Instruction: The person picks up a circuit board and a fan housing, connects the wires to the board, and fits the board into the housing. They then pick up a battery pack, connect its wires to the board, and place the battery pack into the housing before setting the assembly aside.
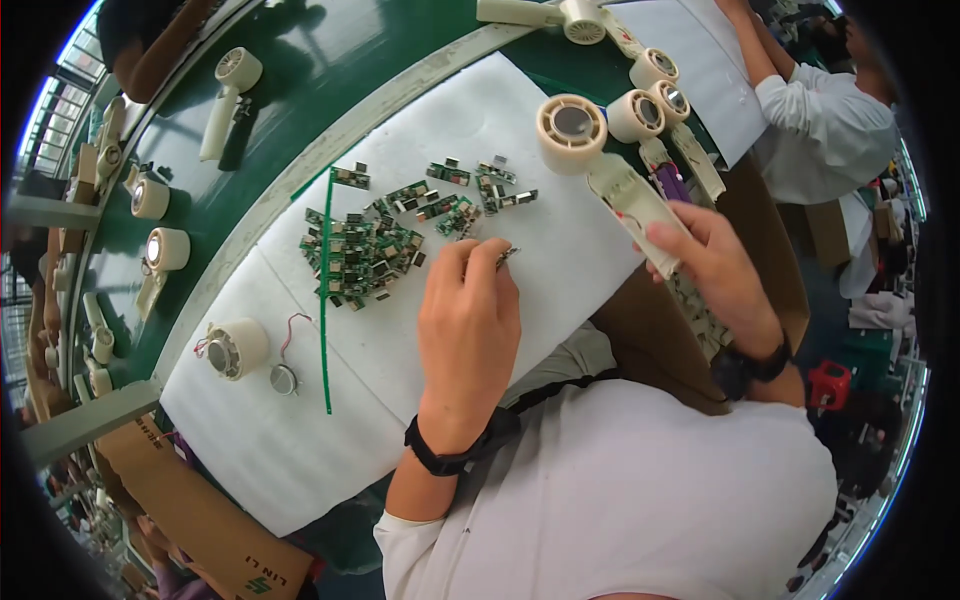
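My right hand grips the handle of a cream handheld fan. Its handle is uncovered, with a hollow inside and a bit of red wire showing, and its round head points away from me. Over the white foam sheet, my left hand is closed in a pinch on a small circuit board, mostly hidden by the fingers. Just beyond those fingers lie several loose green circuit boards. To their left is a dense pile of the same boards.
A green strip crosses the foam sheet. Left of it rest a fan head and a round metal part with wires. More fans stand at right, above a cardboard box. Fans sit on the green conveyor; a co-worker is at far right.
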A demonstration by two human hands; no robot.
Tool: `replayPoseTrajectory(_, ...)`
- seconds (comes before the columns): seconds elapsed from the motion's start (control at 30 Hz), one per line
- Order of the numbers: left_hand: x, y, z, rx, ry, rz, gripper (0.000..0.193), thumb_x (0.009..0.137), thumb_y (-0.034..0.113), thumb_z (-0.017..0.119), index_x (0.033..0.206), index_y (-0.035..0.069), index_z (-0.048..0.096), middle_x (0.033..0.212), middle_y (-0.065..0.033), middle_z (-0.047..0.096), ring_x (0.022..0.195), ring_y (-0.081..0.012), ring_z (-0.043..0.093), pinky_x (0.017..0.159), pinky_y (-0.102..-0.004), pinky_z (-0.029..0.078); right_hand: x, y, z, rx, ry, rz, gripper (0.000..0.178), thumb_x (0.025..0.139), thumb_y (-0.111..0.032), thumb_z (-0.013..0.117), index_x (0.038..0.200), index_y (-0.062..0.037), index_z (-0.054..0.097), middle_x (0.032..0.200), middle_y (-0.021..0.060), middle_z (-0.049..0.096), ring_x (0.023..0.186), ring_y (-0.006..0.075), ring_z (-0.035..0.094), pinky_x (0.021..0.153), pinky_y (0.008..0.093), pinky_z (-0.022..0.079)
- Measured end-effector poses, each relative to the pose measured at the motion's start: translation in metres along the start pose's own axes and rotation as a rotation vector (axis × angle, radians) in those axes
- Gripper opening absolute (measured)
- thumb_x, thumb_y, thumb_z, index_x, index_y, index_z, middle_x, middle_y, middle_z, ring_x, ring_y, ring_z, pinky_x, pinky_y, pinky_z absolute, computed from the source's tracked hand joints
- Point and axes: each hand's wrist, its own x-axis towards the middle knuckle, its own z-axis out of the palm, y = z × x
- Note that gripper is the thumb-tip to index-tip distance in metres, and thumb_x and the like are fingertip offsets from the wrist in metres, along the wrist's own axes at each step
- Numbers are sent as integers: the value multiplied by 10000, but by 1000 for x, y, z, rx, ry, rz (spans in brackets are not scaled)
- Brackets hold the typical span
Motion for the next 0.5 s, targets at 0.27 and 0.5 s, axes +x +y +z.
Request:
replayPoseTrajectory(0.27, -3, 18, 0, -112, -103, -72, 227, 851, -43, 719, 1058, 34, 665, 968, -101, 691, 927, -269, 646, 784, -372, 530, -25, 28, 36, -922, -105, 154, 249, 985, -263, 717, 1108, -47, 699, 830, 30, 676, 625, 114, 600, 557, 263, 473)
replayPoseTrajectory(0.5, -3, 19, -3, 38, -158, -21, 264, 853, -50, 723, 1096, 39, 673, 972, -84, 716, 927, -225, 647, 816, -353, 521, -4, 14, 31, -757, 16, -398, 186, 870, -121, 803, 1049, -95, 762, 788, 27, 641, 600, 166, 587, 556, 285, 486)
